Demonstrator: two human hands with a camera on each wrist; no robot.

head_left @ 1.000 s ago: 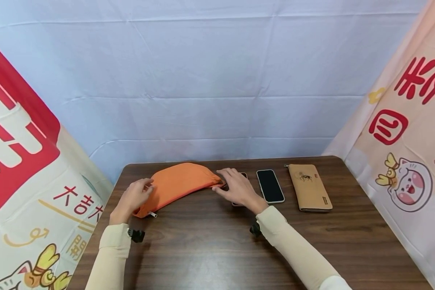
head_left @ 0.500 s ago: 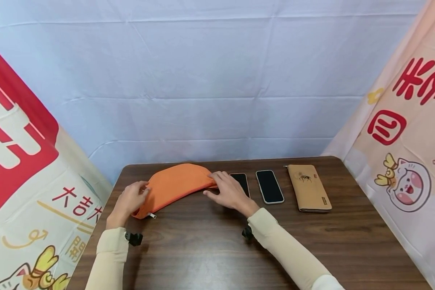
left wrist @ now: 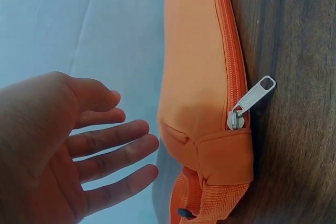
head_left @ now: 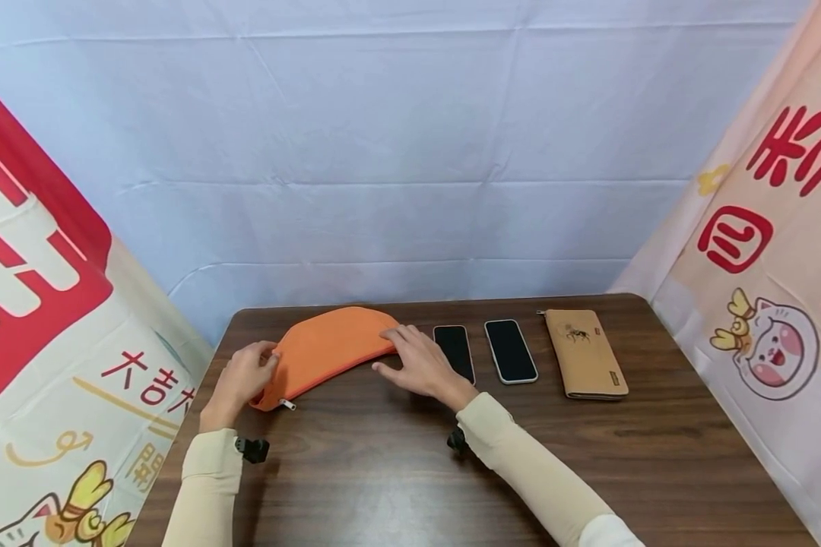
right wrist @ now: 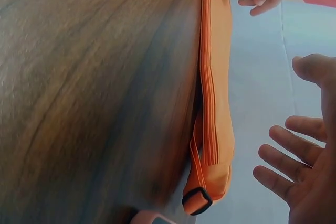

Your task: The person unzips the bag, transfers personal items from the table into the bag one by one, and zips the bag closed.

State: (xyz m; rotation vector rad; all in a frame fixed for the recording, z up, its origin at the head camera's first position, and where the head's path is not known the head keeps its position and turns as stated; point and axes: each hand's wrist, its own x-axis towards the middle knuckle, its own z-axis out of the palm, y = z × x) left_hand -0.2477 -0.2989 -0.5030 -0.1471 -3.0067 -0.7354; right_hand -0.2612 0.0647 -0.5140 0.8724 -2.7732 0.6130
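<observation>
An orange waist bag [head_left: 338,342] lies at the back left of the wooden table, its zip along the near edge. The metal zip pull [left wrist: 254,95] sits at the bag's left end, above a folded webbing strap [left wrist: 226,200]. My left hand [head_left: 248,374] is at that end, fingers relaxed and, in the left wrist view, apart from the fabric. My right hand [head_left: 420,361] hovers by the other end with spread fingers, overlapping the bag's tip in the head view. The right wrist view shows a black strap buckle [right wrist: 197,201] there. Neither hand holds anything.
Right of the bag lie a dark-screened phone [head_left: 455,351], partly behind my right hand, and a second phone [head_left: 511,351] with a pale edge. A tan zip wallet [head_left: 584,353] lies farther right. A white cloth [head_left: 410,152] hangs behind the table [head_left: 383,471].
My right hand has moved left, off the nearer phone and toward the bag's right end. The left hand has shifted slightly left. The bag stays in place.
</observation>
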